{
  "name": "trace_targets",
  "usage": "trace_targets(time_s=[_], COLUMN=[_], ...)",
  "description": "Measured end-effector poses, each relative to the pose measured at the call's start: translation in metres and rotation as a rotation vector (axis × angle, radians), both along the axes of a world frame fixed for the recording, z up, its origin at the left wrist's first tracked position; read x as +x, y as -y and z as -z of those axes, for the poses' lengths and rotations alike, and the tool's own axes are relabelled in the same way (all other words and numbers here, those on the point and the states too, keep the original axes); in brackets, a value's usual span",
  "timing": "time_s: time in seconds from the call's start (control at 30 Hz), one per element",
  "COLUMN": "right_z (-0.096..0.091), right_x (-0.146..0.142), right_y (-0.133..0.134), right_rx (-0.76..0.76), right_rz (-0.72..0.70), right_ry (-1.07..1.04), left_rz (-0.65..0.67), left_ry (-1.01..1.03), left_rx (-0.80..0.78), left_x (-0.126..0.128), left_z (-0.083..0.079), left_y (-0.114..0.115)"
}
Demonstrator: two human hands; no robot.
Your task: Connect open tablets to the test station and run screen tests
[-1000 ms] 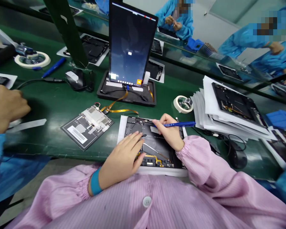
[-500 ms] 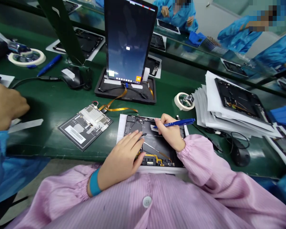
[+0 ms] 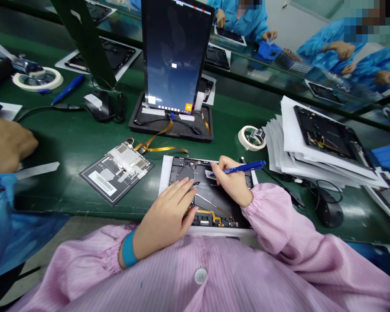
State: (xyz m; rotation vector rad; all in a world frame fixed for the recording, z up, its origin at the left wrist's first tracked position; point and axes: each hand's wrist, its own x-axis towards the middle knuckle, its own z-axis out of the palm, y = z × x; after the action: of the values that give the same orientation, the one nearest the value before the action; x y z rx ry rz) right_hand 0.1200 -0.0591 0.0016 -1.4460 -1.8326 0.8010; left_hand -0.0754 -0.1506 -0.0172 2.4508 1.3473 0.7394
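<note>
Two hands work at the case [image 3: 225, 200], which lies on white paper [image 3: 164, 174] at the table's near edge. The right hand [image 3: 230, 177] pinches a blue pen [image 3: 248, 167], whose tip is at a small white label [image 3: 209, 174] inside the case; the left hand [image 3: 166, 213] lies flat over the case's left part, fingers extended, and grips nothing. To do this well, I think, the pen needs only light pressure, and the left palm should steady the case without weight on the yellow flex [image 3: 211, 212]. Whether the tip touches the label, I cannot tell. Any writing there is too small to read. The hands cover some inner parts, and a co-worker's hand [image 3: 9, 141] is cut off by the left border.
</note>
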Motion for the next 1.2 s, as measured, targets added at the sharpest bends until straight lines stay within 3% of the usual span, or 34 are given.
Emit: trace_targets(time_s=[0.8, 1.2], right_z=[0.0016, 0.0023], right_x=[0.0022, 0.0034], right_y=[-0.0010, -0.0018], right_rx=[0.088, 0.080], right_rz=[0.097, 0.054], right_ry=[-0.036, -0.006], left_rz=[-0.004, -0.005], left_ry=[-0.004, 0.007], left_rx=[0.005, 0.008], left_x=[-0.0004, -0.0001], left_z=[-0.0001, -0.0002], left_y=[-0.0003, -0.0007])
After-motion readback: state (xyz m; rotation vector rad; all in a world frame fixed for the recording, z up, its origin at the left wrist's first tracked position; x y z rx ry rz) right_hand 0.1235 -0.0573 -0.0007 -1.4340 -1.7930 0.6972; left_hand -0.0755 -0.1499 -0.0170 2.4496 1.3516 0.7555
